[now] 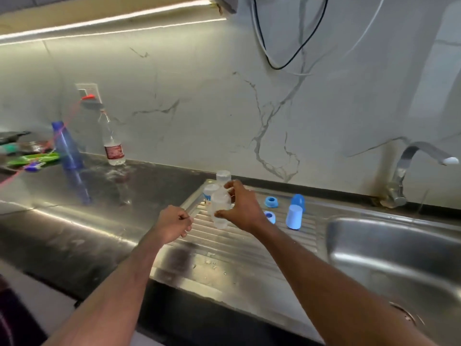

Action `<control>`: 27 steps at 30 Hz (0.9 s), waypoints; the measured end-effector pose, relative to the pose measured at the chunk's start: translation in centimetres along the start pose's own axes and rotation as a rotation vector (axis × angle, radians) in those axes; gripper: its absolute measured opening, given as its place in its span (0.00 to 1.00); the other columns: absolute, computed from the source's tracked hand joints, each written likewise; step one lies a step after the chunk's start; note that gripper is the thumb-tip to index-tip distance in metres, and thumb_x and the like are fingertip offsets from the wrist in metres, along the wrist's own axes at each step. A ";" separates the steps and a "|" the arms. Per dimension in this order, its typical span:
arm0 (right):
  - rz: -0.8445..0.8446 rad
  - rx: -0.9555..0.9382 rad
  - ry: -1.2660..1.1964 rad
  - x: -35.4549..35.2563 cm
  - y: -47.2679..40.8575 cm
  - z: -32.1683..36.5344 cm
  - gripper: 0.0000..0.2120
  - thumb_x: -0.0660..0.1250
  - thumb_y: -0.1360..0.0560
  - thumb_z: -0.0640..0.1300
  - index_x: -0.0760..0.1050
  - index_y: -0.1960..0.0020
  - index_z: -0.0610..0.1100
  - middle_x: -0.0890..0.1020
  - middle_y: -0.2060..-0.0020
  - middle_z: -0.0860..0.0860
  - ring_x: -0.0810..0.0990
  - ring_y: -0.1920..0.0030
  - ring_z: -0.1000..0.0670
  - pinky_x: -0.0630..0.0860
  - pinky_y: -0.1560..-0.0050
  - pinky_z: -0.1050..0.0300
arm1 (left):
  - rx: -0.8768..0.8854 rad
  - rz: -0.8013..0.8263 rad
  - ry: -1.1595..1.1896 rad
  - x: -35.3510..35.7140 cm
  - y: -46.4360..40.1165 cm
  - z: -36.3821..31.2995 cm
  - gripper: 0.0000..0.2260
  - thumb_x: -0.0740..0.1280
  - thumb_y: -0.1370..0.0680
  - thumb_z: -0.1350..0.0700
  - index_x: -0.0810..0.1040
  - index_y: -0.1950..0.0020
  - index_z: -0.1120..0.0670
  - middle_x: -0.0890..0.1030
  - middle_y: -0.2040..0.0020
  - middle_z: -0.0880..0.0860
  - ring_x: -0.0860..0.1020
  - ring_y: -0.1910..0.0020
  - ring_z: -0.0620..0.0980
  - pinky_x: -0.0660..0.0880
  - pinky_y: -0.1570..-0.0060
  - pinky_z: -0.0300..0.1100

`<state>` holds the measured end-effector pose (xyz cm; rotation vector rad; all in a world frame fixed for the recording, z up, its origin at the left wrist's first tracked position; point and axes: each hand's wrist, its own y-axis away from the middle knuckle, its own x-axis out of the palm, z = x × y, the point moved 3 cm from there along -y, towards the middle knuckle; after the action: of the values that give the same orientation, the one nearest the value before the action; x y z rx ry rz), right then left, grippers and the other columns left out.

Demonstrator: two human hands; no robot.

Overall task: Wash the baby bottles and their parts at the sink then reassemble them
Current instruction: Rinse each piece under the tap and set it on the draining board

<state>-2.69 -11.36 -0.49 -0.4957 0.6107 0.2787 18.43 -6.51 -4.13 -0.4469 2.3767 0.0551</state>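
Right hand (pixel 240 208): thumb and fingers curled round a clear baby bottle (pixel 220 211), held upright over the ribbed draining board (pixel 237 243) of the steel sink (pixel 399 255). The bottle sits on the thumb side of the palm, its base close to the board; contact with the board cannot be told.

Left hand (pixel 174 223): fingers curled into a loose fist, nothing visible in it, just to the left of the held bottle and apart from it.

Beyond the right hand's fingertips stand two more clear bottles (pixel 223 176), one partly hidden behind the held one.

On the far side of the right hand from the bottle: two blue collar rings (pixel 272 201), a pale blue cap (pixel 294 217) standing upright, and a darker blue cap (pixel 298 201) behind it. All rest on the draining board, apart from the hand.

Tap (pixel 409 168) further right, at the wall.
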 end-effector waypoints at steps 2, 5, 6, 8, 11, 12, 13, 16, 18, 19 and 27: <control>0.027 -0.008 -0.012 1.8 -1.1 0.7 0.35 0.82 0.34 0.46 0.68 0.33 0.48 0.79 0.38 0.48 0.80 0.41 0.48 0.80 0.40 0.46 | -0.022 -0.031 -0.009 -0.7 -0.5 1.1 0.10 0.70 0.23 0.62 0.82 0.64 0.60 0.85 0.66 0.56 0.81 0.71 0.51 0.79 0.71 0.40; 0.044 -0.008 -0.003 4.4 -2.4 1.4 0.34 0.82 0.34 0.45 0.68 0.35 0.48 0.80 0.40 0.48 0.80 0.44 0.49 0.80 0.42 0.47 | -0.023 -0.051 -0.030 -1.4 -0.9 1.9 0.11 0.70 0.23 0.62 0.82 0.66 0.60 0.85 0.66 0.57 0.79 0.73 0.51 0.76 0.74 0.38; 0.053 -0.001 -0.001 5.1 -2.7 1.6 0.34 0.82 0.34 0.45 0.67 0.35 0.48 0.80 0.40 0.48 0.79 0.45 0.50 0.80 0.43 0.49 | -0.016 -0.051 -0.039 -1.4 -0.9 2.1 0.11 0.70 0.23 0.62 0.82 0.66 0.59 0.85 0.66 0.56 0.79 0.74 0.50 0.76 0.75 0.38; 0.063 0.004 0.007 6.3 -3.1 1.8 0.34 0.83 0.35 0.45 0.68 0.36 0.48 0.80 0.41 0.48 0.79 0.45 0.49 0.80 0.45 0.51 | -0.006 -0.039 -0.051 -1.6 -1.1 2.6 0.12 0.71 0.23 0.62 0.82 0.67 0.58 0.84 0.68 0.55 0.80 0.73 0.50 0.78 0.73 0.39; 0.082 0.015 0.022 7.4 -3.4 1.8 0.33 0.82 0.34 0.45 0.68 0.36 0.48 0.80 0.40 0.47 0.80 0.44 0.47 0.80 0.45 0.50 | -0.006 -0.027 -0.047 -2.0 -1.0 3.1 0.12 0.71 0.23 0.61 0.82 0.67 0.57 0.85 0.67 0.54 0.83 0.69 0.54 0.80 0.70 0.41; 0.089 0.023 0.024 7.6 -3.4 1.7 0.33 0.82 0.33 0.45 0.67 0.35 0.48 0.79 0.39 0.47 0.80 0.43 0.47 0.80 0.44 0.50 | -0.008 -0.026 -0.040 -2.1 -0.9 3.2 0.12 0.71 0.23 0.61 0.82 0.67 0.57 0.85 0.67 0.54 0.83 0.69 0.53 0.80 0.70 0.41; 0.101 0.038 0.030 7.8 -3.4 1.6 0.34 0.81 0.33 0.45 0.66 0.34 0.48 0.79 0.38 0.47 0.80 0.42 0.46 0.80 0.43 0.50 | -0.012 -0.024 -0.039 -2.1 -0.8 3.3 0.13 0.71 0.22 0.61 0.81 0.67 0.56 0.85 0.67 0.53 0.82 0.70 0.51 0.78 0.72 0.39; 0.136 0.068 0.040 8.2 -3.3 1.2 0.36 0.81 0.32 0.44 0.64 0.32 0.49 0.77 0.35 0.47 0.79 0.38 0.45 0.79 0.42 0.52 | -0.013 -0.025 -0.050 -2.2 -0.5 3.3 0.13 0.70 0.22 0.62 0.81 0.67 0.56 0.84 0.67 0.52 0.79 0.74 0.44 0.72 0.74 0.33; 0.135 0.079 0.039 8.1 -3.1 1.1 0.37 0.81 0.32 0.44 0.63 0.31 0.49 0.77 0.35 0.46 0.79 0.38 0.45 0.79 0.41 0.51 | -0.010 -0.021 -0.055 -2.4 -0.3 3.2 0.12 0.70 0.22 0.62 0.81 0.66 0.56 0.85 0.66 0.52 0.79 0.74 0.43 0.71 0.74 0.32; 0.133 0.085 0.035 8.0 -3.1 1.0 0.37 0.81 0.32 0.44 0.63 0.31 0.49 0.76 0.35 0.46 0.79 0.37 0.45 0.79 0.41 0.50 | -0.006 -0.016 -0.060 -2.4 -0.2 3.0 0.12 0.69 0.22 0.62 0.82 0.66 0.57 0.85 0.66 0.52 0.79 0.74 0.43 0.72 0.74 0.32; 0.134 0.130 -0.001 6.1 -1.8 1.1 0.38 0.80 0.30 0.42 0.62 0.28 0.48 0.75 0.32 0.44 0.78 0.36 0.43 0.78 0.38 0.49 | 0.042 0.030 -0.058 -2.1 1.2 1.4 0.09 0.71 0.23 0.63 0.83 0.63 0.60 0.85 0.66 0.53 0.84 0.67 0.51 0.81 0.66 0.41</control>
<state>3.32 -11.71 -2.79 -0.3301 0.6579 0.3636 20.39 -4.53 -3.89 -0.3848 2.3235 0.0310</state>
